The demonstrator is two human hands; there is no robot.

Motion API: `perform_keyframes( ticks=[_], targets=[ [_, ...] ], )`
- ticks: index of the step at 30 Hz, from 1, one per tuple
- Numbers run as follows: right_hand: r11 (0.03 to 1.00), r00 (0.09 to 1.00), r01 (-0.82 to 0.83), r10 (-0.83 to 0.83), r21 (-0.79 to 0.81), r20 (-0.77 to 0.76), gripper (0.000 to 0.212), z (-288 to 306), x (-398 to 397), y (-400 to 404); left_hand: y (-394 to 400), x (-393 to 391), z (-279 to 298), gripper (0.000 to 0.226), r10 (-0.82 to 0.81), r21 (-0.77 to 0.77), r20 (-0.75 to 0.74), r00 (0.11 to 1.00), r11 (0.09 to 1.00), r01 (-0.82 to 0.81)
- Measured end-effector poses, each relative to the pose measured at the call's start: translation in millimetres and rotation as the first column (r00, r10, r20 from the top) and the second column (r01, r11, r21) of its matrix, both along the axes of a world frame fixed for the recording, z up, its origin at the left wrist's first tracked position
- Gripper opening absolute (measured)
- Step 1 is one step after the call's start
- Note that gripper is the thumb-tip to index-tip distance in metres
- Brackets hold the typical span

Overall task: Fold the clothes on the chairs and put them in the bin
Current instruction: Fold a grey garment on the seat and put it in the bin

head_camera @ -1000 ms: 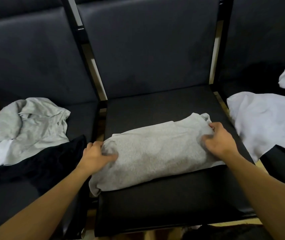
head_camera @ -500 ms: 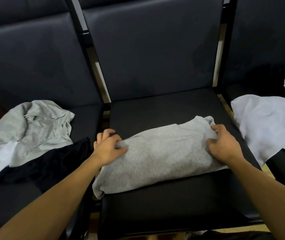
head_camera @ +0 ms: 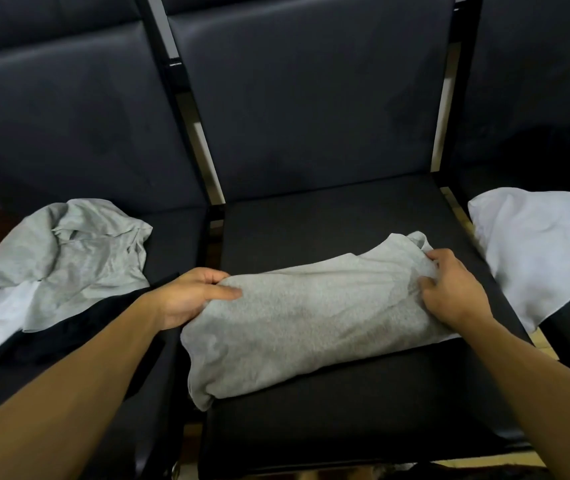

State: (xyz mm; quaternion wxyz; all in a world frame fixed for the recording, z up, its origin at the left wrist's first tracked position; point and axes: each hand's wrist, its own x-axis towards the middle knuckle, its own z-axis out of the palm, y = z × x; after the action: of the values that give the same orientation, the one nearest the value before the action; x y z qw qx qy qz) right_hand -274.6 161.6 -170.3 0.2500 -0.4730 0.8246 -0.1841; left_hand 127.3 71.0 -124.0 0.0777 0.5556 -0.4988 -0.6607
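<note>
Head view: grey garment (head_camera: 304, 317) lies folded into a band across the middle chair seat (head_camera: 328, 216). Left hand (head_camera: 186, 296) has shifted from the band's lower corner up to its left end, now gripping it, thumb on top; right hand (head_camera: 453, 289) still pinches the right end. Judgement: another fold or lift is due; no bin in view

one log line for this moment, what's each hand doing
stage: folding | left hand: grips left end of grey shirt | right hand: grips right end | shirt: on middle chair | bin: unseen
</note>
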Motion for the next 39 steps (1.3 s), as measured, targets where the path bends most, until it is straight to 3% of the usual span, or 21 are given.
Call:
perform_keyframes(
  ticks=[5,9,13,16,19,22,25,27,28,30,33,39],
  targets=[
    [1.000,1.000,-0.001,0.001,-0.005,-0.013,0.048,-1.0,-0.2,-0.3,-3.1,-1.0,-1.9,0.035,0.047,-0.050,-0.074,0.996,0.997,-0.050],
    [1.000,1.000,-0.002,0.002,-0.007,-0.012,0.049,-2.2,-1.1,-1.2,-16.8,1.1,6.0,0.034,0.010,-0.161,-0.036,0.999,0.987,-0.016],
    [1.000,1.000,-0.001,0.000,-0.018,-0.012,0.049,-4.4,-2.8,-1.2,-28.4,2.0,25.3,0.021,-0.184,-0.145,0.071,0.980,0.971,0.192],
    [1.000,1.000,-0.007,0.006,-0.016,-0.013,0.048,-5.6,-3.4,-2.0,-32.6,5.0,30.8,0.028,-0.337,-0.024,0.138,0.931,0.939,0.343],
    [1.000,1.000,-0.008,0.008,-0.019,-0.012,0.048,-6.4,-4.1,-2.5,-30.4,5.6,26.1,0.022,-0.420,0.051,0.216,0.882,0.907,0.419],
    [1.000,1.000,-0.014,0.013,-0.021,-0.021,0.048,-8.1,-5.1,-2.5,-34.2,12.1,11.9,0.035,-0.291,-0.148,0.398,0.870,0.915,0.375],
    [1.000,1.000,-0.011,0.011,-0.013,-0.028,0.049,-10.1,-6.5,-3.2,-46.9,30.4,-7.0,0.051,-0.008,-0.487,0.630,0.776,0.774,0.404],
    [1.000,1.000,-0.010,0.009,-0.014,-0.030,0.049,-11.3,-6.2,-3.6,-46.9,42.3,-16.3,0.042,0.193,-0.630,0.650,0.735,0.679,0.378],
    [1.000,0.999,-0.010,0.009,-0.017,-0.033,0.050,-11.5,-6.3,-3.6,-44.2,45.1,-19.8,0.041,0.275,-0.662,0.626,0.730,0.682,0.312],
    [0.999,0.999,-0.014,0.012,-0.038,-0.044,0.050,-12.5,-5.9,-3.0,-29.5,44.2,-22.9,0.049,0.336,-0.620,0.612,0.715,0.765,0.171],
    [0.997,0.998,-0.024,0.020,-0.069,-0.062,0.050,-14.3,-5.4,-1.0,7.9,31.2,-22.5,0.065,0.198,-0.400,0.690,0.696,0.906,0.139],
    [0.996,0.999,-0.016,0.011,-0.088,-0.054,0.048,-11.3,-5.3,2.0,50.2,14.5,-15.0,0.052,-0.054,-0.129,0.733,0.678,0.968,0.216]
  ],
)
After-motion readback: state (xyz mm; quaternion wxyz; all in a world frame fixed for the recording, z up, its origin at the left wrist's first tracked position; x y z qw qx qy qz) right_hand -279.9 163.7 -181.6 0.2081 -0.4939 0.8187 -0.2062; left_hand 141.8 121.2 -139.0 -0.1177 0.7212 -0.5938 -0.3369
